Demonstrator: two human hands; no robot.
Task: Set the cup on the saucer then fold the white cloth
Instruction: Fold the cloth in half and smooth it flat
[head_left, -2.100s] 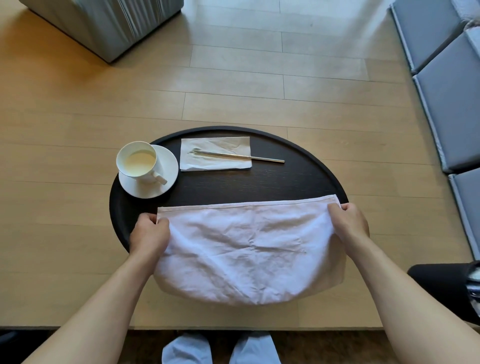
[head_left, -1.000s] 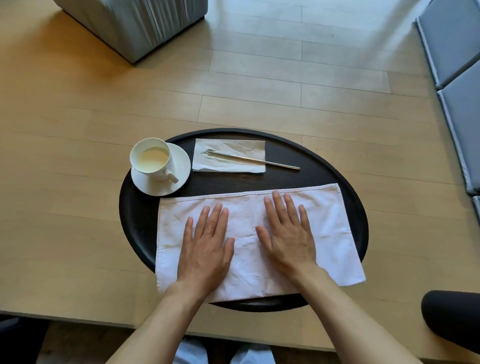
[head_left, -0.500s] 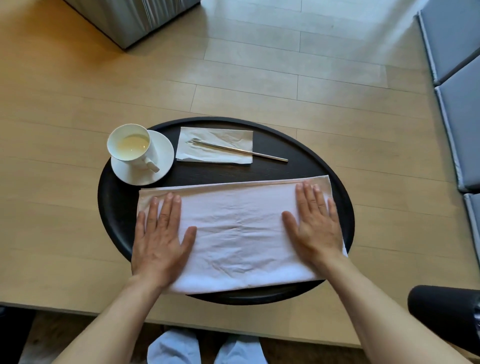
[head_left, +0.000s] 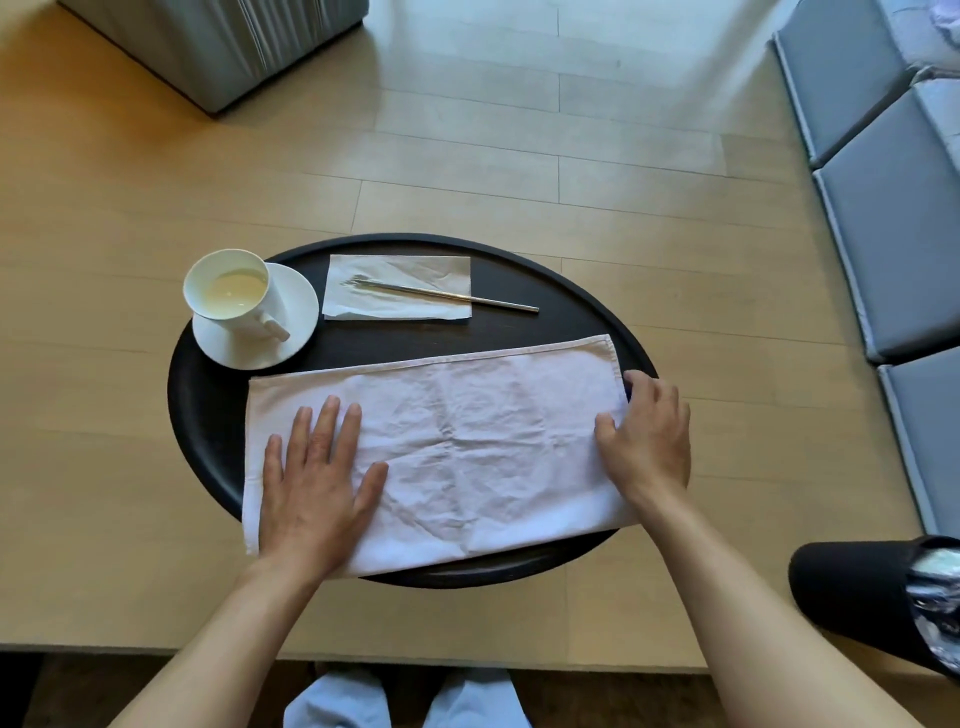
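A white cup (head_left: 236, 293) with pale liquid stands on a white saucer (head_left: 296, 322) at the left of a round black tray (head_left: 208, 415). The white cloth (head_left: 478, 447), folded into a long rectangle, lies across the near half of the tray. My left hand (head_left: 311, 493) rests flat on the cloth's left part with fingers spread. At the cloth's right edge, my right hand (head_left: 649, 441) has its fingers curled around that edge and its thumb on top.
A paper napkin (head_left: 415, 270) with a thin metal utensil (head_left: 498, 301) across it lies at the tray's far side. The tray sits on a low wooden table. Grey cushions (head_left: 893, 218) line the right, a grey box (head_left: 223, 41) is far left, a black object (head_left: 852, 597) near right.
After folding the cloth in half, both hands smoothed it outward from the middle. My right hand has slid from lying flat to gripping the right edge; the left stays flat.
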